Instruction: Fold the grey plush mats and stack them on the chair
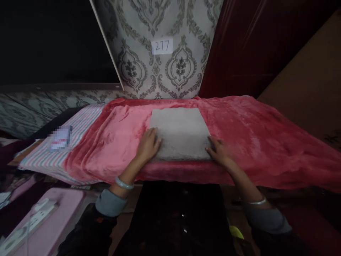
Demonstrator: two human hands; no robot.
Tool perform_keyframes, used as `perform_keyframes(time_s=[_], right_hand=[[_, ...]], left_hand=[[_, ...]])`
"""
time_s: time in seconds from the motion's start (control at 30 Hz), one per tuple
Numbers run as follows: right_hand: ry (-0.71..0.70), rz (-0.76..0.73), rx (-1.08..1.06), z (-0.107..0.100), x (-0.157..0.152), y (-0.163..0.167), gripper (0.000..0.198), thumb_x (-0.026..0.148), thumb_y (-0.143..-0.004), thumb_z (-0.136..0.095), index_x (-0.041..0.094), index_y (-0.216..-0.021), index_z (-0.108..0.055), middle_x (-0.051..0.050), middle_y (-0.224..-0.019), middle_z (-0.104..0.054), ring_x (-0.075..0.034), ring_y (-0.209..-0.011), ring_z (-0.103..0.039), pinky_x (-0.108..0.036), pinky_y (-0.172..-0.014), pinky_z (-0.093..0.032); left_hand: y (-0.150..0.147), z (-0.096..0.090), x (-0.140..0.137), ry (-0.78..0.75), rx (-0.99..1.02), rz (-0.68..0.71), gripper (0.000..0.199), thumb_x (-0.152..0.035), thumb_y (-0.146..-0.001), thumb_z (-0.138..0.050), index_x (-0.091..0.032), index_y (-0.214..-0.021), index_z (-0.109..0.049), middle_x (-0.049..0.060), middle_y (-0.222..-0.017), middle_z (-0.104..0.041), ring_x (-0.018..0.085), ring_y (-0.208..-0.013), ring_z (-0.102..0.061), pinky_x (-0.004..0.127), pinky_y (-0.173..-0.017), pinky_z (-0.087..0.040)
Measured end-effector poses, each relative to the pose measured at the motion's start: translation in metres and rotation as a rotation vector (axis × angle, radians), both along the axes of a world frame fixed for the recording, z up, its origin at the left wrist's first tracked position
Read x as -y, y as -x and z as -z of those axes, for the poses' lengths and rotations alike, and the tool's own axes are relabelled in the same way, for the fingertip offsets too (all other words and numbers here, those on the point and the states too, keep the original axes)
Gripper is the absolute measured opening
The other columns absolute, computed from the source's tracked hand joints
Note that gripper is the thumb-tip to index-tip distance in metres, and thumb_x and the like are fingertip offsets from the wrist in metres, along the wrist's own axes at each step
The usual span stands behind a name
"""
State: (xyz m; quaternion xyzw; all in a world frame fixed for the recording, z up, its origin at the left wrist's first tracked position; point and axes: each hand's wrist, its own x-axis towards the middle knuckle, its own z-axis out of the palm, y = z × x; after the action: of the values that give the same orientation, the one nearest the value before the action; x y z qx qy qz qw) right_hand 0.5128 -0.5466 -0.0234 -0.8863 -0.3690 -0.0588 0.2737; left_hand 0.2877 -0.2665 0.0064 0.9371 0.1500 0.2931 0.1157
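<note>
A grey, roughly square piece (181, 131) lies flat on a red and pink plush blanket (245, 135); it looks like folded cloth, but its exact kind cannot be told. At its left edge, my left hand (149, 144) rests with thumb and fingers apart. My right hand (220, 151) touches the opposite edge near the front corner, its thumb and fingers also spread. Both palms face downward, and neither hand is visibly wrapped around anything.
A striped cloth (80, 128) shows on the left, with a pixelated object (60, 138) on it. Lower left, a power strip (32, 222) sits on a pink stool (66, 202). Behind are a dark screen (55, 42) and a paper marked 277 (162, 46).
</note>
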Motion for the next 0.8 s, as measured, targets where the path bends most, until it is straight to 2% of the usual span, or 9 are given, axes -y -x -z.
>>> perform_keyframes(time_s=[0.07,0.17,0.27,0.37,0.47,0.53,0.7,0.8], right_hand=[[0.043,-0.035,0.158,-0.014,-0.014,0.01,0.053,0.04,-0.091,-0.058,0.019,-0.139,-0.057,-0.02,-0.142,-0.055,-0.037,-0.129,-0.053,-0.055,-0.103,-0.047],[0.085,-0.214,0.289,-0.027,-0.04,0.024,0.053,0.042,-0.098,-0.05,0.025,-0.149,-0.047,-0.015,-0.158,-0.038,-0.035,-0.144,-0.036,-0.058,-0.109,-0.04],[0.231,-0.415,0.264,-0.027,-0.062,0.026,0.056,0.044,-0.102,-0.04,0.031,-0.156,-0.035,-0.009,-0.164,-0.027,-0.032,-0.15,-0.024,-0.061,-0.114,-0.032],[0.36,-0.494,0.163,-0.02,-0.07,0.015,0.057,0.049,-0.104,-0.034,0.032,-0.158,-0.029,-0.006,-0.165,-0.023,-0.029,-0.152,-0.02,-0.06,-0.118,-0.027],[0.391,-0.489,0.126,-0.018,-0.075,-0.004,0.059,0.052,-0.104,-0.031,0.031,-0.159,-0.027,-0.005,-0.166,-0.019,-0.029,-0.153,-0.017,-0.059,-0.12,-0.023],[0.404,-0.453,0.114,-0.025,-0.084,-0.018,0.059,0.052,-0.104,-0.031,0.03,-0.159,-0.028,-0.006,-0.166,-0.019,-0.029,-0.152,-0.017,-0.059,-0.119,-0.023],[0.356,-0.281,0.102,-0.053,-0.134,-0.043,0.057,0.048,-0.104,-0.033,0.03,-0.158,-0.03,-0.007,-0.166,-0.02,-0.03,-0.152,-0.018,-0.058,-0.118,-0.026],[0.324,-0.263,0.139,-0.051,-0.158,-0.049,0.055,0.045,-0.104,-0.035,0.029,-0.157,-0.034,-0.007,-0.165,-0.023,-0.03,-0.152,-0.021,-0.056,-0.118,-0.027]], left_hand=[[-0.013,-0.006,0.015,-0.059,-0.063,0.126,0.057,-0.045,-0.097,-0.047,-0.018,-0.147,-0.046,0.017,-0.152,-0.049,0.03,-0.143,-0.043,0.051,-0.115,-0.037],[-0.035,-0.011,0.03,-0.099,-0.219,0.261,0.061,-0.05,-0.099,-0.043,-0.021,-0.152,-0.04,0.016,-0.159,-0.04,0.028,-0.149,-0.032,0.053,-0.119,-0.03],[-0.05,-0.011,0.029,-0.066,-0.392,0.309,0.062,-0.054,-0.099,-0.041,-0.024,-0.153,-0.039,0.014,-0.161,-0.035,0.028,-0.151,-0.027,0.057,-0.121,-0.024],[-0.053,-0.011,0.018,-0.023,-0.493,0.325,0.062,-0.055,-0.1,-0.038,-0.028,-0.155,-0.036,0.011,-0.165,-0.028,0.028,-0.154,-0.021,0.059,-0.122,-0.018],[-0.056,-0.015,0.0,-0.026,-0.504,0.284,0.061,-0.054,-0.099,-0.039,-0.028,-0.155,-0.036,0.01,-0.166,-0.025,0.031,-0.154,-0.016,0.063,-0.122,-0.013],[-0.067,-0.022,-0.013,-0.028,-0.492,0.217,0.062,-0.054,-0.098,-0.043,-0.028,-0.154,-0.038,0.011,-0.166,-0.025,0.034,-0.154,-0.017,0.066,-0.12,-0.014],[-0.115,-0.04,-0.034,-0.029,-0.444,0.105,0.062,-0.052,-0.099,-0.041,-0.025,-0.154,-0.038,0.012,-0.165,-0.026,0.034,-0.153,-0.019,0.064,-0.121,-0.012],[-0.133,-0.033,-0.034,-0.005,-0.453,0.012,0.062,-0.053,-0.099,-0.04,-0.026,-0.154,-0.038,0.012,-0.165,-0.027,0.036,-0.153,-0.018,0.065,-0.12,-0.012]])
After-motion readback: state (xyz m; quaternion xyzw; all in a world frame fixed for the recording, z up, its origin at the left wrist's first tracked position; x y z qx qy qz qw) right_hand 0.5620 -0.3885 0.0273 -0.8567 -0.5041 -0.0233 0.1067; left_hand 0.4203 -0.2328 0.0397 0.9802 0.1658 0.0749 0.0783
